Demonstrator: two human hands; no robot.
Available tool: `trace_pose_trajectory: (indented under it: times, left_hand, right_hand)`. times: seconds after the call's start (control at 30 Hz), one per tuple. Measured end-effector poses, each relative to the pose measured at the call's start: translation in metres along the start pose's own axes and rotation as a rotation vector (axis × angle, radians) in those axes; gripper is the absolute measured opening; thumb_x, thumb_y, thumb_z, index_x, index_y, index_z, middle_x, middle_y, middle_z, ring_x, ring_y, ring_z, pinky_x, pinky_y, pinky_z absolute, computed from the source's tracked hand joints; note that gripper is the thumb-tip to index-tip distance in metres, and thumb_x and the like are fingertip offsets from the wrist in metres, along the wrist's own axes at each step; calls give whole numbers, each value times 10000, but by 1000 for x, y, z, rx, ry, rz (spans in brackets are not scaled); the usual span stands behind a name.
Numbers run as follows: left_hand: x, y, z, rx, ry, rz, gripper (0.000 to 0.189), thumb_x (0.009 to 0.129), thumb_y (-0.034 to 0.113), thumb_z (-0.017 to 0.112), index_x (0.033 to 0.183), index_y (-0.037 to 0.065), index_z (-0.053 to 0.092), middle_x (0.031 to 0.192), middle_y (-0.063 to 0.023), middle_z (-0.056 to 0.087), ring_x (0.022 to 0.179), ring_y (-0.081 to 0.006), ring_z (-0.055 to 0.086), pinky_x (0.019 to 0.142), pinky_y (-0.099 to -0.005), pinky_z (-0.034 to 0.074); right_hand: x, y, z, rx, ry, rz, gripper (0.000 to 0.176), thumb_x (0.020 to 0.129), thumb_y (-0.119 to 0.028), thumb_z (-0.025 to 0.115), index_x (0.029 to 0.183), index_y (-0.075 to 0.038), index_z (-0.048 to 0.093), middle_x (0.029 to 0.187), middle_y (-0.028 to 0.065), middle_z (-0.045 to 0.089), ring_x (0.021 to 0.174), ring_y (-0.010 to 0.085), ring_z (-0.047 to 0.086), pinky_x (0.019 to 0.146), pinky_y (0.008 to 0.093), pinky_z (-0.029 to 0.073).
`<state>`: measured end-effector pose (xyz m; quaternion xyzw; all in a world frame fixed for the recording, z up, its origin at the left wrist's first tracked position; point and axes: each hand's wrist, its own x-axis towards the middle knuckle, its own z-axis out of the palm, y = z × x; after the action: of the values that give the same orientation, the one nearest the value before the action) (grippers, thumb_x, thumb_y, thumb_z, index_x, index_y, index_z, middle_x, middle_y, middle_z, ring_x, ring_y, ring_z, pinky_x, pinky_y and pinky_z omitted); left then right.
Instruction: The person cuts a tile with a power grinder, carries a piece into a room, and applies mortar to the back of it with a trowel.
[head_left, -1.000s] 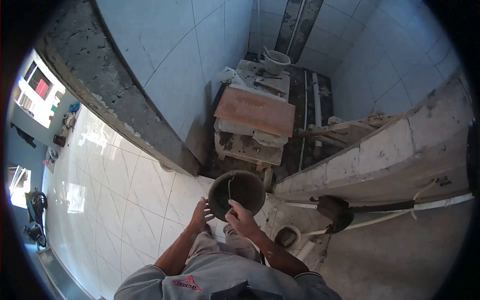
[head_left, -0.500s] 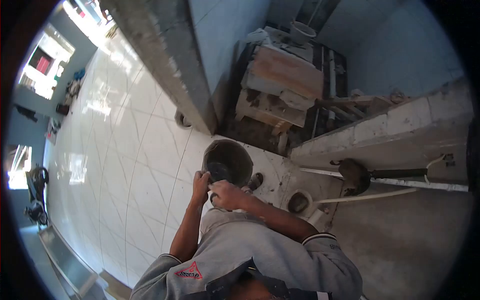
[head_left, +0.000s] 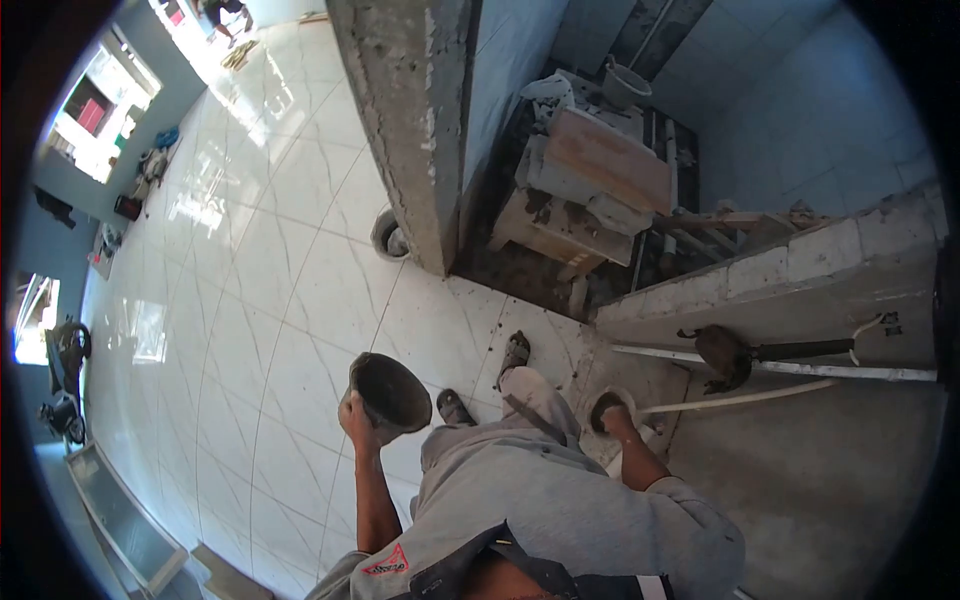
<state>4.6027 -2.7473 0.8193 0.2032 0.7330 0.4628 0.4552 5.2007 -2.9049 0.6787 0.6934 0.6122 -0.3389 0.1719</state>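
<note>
My left hand [head_left: 356, 420] grips the rim of a black bucket [head_left: 392, 392], which is tilted with its mouth facing up and to the right. The inside of the bucket looks dark, and I cannot make out what it holds. On my right side, my right hand [head_left: 617, 424] reaches down into the mouth of a small pale bucket [head_left: 600, 396] on the floor. Its fingers are hidden inside that bucket, so their grip does not show.
A rough concrete post [head_left: 420, 130] stands ahead, with another bucket [head_left: 388, 238] at its foot. To the right runs a low block wall [head_left: 770, 262]. Behind it sits a wooden stand [head_left: 570, 225] with boards on top. A pale pipe [head_left: 740, 399] lies near the small bucket.
My right hand has left the black bucket and moved right into the small pale bucket. My left hand has carried the black bucket left and nearer to my body.
</note>
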Motion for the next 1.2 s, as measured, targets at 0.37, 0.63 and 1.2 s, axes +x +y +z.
trace_pose_trajectory:
  times: [0.37,0.63,1.2]
  left_hand:
    - [-7,152,203,-229,-395,-101,299,932,353,466,921,63,533,879,-36,564,770,-101,534,683,-261,460]
    - [-13,275,409,-536,-880,-47,404,972,326,365,1178,10,510,1176,-90,552,1077,-198,521,928,-341,402]
    - [101,313,653,-591,-828,-372,439,918,406,468,1162,46,535,1164,-79,543,1051,-259,504,933,-422,396]
  right_hand:
    - [118,-65,-138,635,259,4,332,790,-230,589,1033,-5,607,811,125,643,705,223,623,658,354,488]
    - [145,23,-275,671,656,193,315,844,-234,541,1096,-49,579,855,122,631,725,236,613,689,358,482]
    - [48,-62,-89,1447,238,764,230,846,-191,541,998,-33,609,847,108,636,743,236,614,617,391,502]
